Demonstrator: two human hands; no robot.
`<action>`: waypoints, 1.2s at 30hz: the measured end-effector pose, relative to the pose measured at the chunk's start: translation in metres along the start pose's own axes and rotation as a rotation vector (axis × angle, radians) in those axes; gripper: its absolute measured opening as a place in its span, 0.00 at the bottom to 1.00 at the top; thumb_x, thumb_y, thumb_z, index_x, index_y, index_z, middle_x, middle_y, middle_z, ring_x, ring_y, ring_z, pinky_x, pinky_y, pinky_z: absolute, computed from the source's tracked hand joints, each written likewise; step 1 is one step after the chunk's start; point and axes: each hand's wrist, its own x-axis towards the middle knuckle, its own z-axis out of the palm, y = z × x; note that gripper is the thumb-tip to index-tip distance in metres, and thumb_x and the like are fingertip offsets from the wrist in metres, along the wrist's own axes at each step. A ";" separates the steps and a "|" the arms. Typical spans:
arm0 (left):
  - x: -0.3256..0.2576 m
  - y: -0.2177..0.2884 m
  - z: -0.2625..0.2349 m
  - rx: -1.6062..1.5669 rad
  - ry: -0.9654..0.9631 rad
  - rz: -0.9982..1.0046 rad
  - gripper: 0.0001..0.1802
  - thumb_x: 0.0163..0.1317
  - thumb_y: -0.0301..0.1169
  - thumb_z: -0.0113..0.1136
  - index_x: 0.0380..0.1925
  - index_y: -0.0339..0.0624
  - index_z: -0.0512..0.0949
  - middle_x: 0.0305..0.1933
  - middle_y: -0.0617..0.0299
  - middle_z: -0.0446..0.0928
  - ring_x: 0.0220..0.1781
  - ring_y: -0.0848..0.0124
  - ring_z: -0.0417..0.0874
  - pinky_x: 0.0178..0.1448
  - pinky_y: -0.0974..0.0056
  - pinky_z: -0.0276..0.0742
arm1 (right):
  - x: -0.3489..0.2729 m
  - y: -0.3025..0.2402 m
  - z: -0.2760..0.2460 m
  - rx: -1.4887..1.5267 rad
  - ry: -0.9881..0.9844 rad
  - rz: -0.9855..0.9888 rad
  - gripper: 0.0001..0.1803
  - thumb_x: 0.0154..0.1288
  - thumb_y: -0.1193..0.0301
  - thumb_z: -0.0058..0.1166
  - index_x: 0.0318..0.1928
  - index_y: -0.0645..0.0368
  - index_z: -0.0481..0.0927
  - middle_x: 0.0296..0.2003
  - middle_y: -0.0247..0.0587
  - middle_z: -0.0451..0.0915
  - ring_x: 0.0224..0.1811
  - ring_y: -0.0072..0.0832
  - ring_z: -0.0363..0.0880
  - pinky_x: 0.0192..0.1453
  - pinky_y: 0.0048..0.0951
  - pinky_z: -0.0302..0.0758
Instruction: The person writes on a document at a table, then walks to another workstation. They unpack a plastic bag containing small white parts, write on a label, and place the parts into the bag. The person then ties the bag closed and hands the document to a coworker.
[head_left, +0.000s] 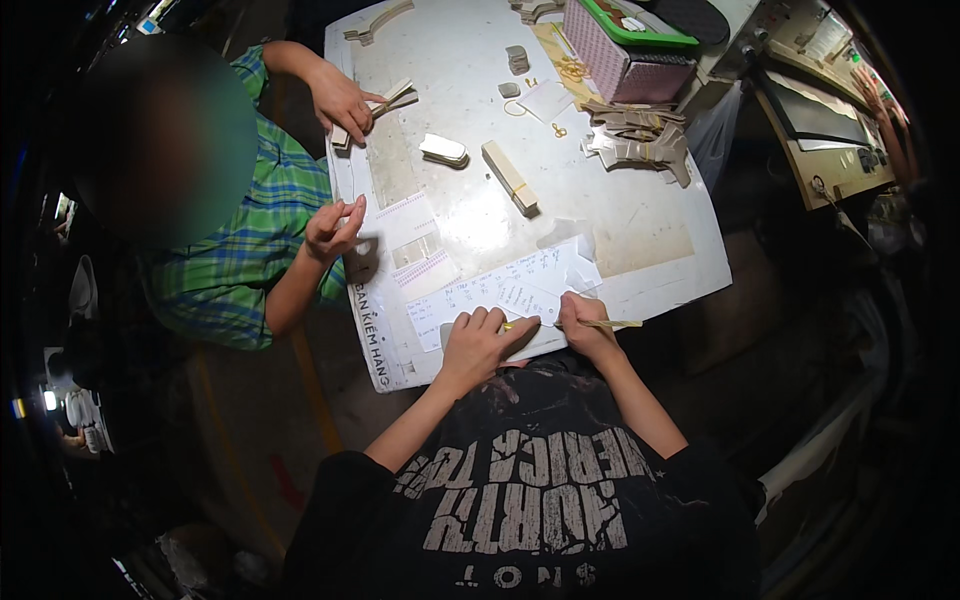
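At the table's (470, 215) near edge, the right hand (588, 324) grips a yellowish stick (627, 323); the left hand's (478, 346) hold I can't tell. Writing already marks the sheet (450, 312); what's left is unclear.

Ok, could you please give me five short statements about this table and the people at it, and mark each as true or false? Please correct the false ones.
1. The person's right hand holds a thin stick. True.
2. The left hand grips the long block. False: it is at the near edge of the table, apart from the block.
3. A yellow band goes around the long block. True.
4. The green tray lies on the floor. False: it sits on top of the pink box.
5. The co-worker wears a plain red shirt. False: the shirt is green and blue plaid.
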 end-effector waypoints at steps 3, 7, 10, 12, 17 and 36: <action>0.004 -0.002 0.000 0.032 0.012 0.012 0.44 0.47 0.60 0.74 0.70 0.77 0.77 0.37 0.65 0.70 0.40 0.65 0.73 0.45 0.59 0.65 | 0.003 0.001 0.002 -0.097 -0.024 -0.062 0.20 0.81 0.62 0.50 0.33 0.64 0.77 0.25 0.55 0.78 0.28 0.50 0.80 0.35 0.44 0.75; 0.006 -0.003 0.000 0.011 0.023 0.006 0.44 0.46 0.59 0.74 0.69 0.77 0.78 0.37 0.65 0.70 0.40 0.65 0.74 0.44 0.59 0.65 | 0.005 0.001 0.003 -0.140 -0.007 -0.040 0.18 0.81 0.63 0.51 0.34 0.62 0.78 0.26 0.57 0.79 0.29 0.53 0.80 0.35 0.44 0.75; 0.005 -0.002 -0.001 -0.007 0.023 -0.005 0.44 0.45 0.60 0.75 0.68 0.77 0.78 0.37 0.66 0.70 0.40 0.65 0.74 0.45 0.59 0.66 | 0.005 0.001 0.004 -0.109 -0.007 -0.027 0.18 0.81 0.63 0.50 0.34 0.62 0.78 0.27 0.57 0.78 0.29 0.53 0.80 0.35 0.44 0.74; 0.004 -0.002 -0.001 -0.013 0.018 -0.009 0.44 0.44 0.60 0.75 0.68 0.76 0.79 0.37 0.66 0.70 0.40 0.65 0.74 0.45 0.59 0.66 | 0.005 0.001 0.004 -0.127 -0.035 -0.026 0.18 0.81 0.64 0.50 0.33 0.62 0.77 0.27 0.57 0.78 0.29 0.53 0.80 0.35 0.44 0.74; 0.005 -0.003 -0.002 -0.025 0.005 -0.015 0.44 0.45 0.60 0.74 0.68 0.75 0.79 0.37 0.65 0.71 0.41 0.64 0.74 0.45 0.59 0.66 | 0.006 0.000 0.002 -0.107 -0.044 -0.023 0.18 0.82 0.63 0.50 0.34 0.63 0.77 0.26 0.56 0.78 0.29 0.51 0.80 0.35 0.44 0.74; 0.002 -0.001 -0.008 -0.025 0.007 -0.028 0.46 0.40 0.58 0.77 0.67 0.77 0.79 0.36 0.66 0.70 0.40 0.65 0.74 0.44 0.60 0.66 | 0.004 -0.007 0.010 -0.036 0.067 0.029 0.17 0.81 0.65 0.50 0.34 0.64 0.76 0.26 0.58 0.77 0.29 0.54 0.81 0.35 0.45 0.74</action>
